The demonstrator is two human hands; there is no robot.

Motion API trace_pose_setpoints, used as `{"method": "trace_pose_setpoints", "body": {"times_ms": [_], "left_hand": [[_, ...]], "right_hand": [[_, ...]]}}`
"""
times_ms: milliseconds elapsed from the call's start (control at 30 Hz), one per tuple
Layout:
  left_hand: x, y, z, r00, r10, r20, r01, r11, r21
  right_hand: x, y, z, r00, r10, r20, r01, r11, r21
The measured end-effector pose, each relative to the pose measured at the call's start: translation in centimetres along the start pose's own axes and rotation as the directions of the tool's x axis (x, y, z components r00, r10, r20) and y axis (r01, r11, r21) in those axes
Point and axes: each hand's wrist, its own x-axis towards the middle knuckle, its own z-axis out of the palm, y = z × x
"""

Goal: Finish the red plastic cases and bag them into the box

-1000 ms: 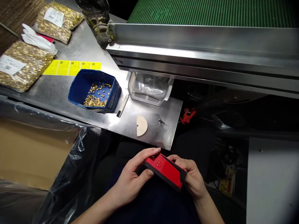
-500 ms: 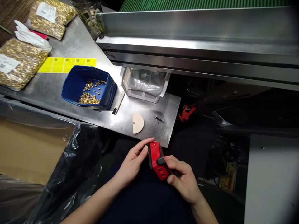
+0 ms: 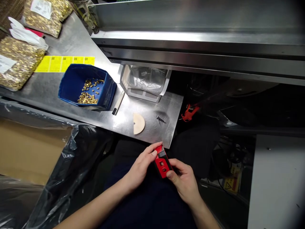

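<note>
Since a second ago you have turned the red plastic housing (image 3: 162, 161) from lying flat across your hands to standing on end, its narrow face with a small square opening toward you. Your left hand (image 3: 140, 167) pinches its upper end in a clenched grip, and your right hand (image 3: 183, 179) clasps its lower end. You hold it over your lap, just below the near edge of the steel desk (image 3: 152, 130).

On the desk, a blue bin (image 3: 71, 87) holds a loose scatter of small brass parts (image 3: 89, 94). Beside it a white bin (image 3: 145, 92) holds crumpled clear plastic. At far left lie clear bags of brass parts (image 3: 16, 62). A pale half-disc (image 3: 138, 123) and a small screw (image 3: 160, 119) sit near the desk's front edge, with bare steel between them. To your left stands a plastic-lined cardboard box (image 3: 28, 149).
</note>
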Motion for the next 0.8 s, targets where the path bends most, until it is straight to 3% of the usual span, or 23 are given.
{"method": "trace_pose_setpoints", "body": {"times_ms": [300, 467, 800], "left_hand": [[0.4, -0.6, 0.2, 0.999, 0.005, -0.051, 0.001, 0.995, 0.105], [-0.4, -1.1, -0.3, 0.984, 0.162, 0.08, -0.172, 0.975, 0.14], [-1.2, -1.5, -0.9, 0.907, 0.325, 0.267, -0.396, 0.874, 0.282]], "right_hand": [[-0.6, 0.0, 1.7, 0.991, 0.125, -0.041, -0.116, 0.978, 0.175], [-0.8, -0.3, 1.9, 0.982, 0.176, -0.068, -0.138, 0.914, 0.381], [-1.8, -1.5, 1.5, 0.994, 0.072, -0.076, -0.059, 0.985, 0.162]]}}
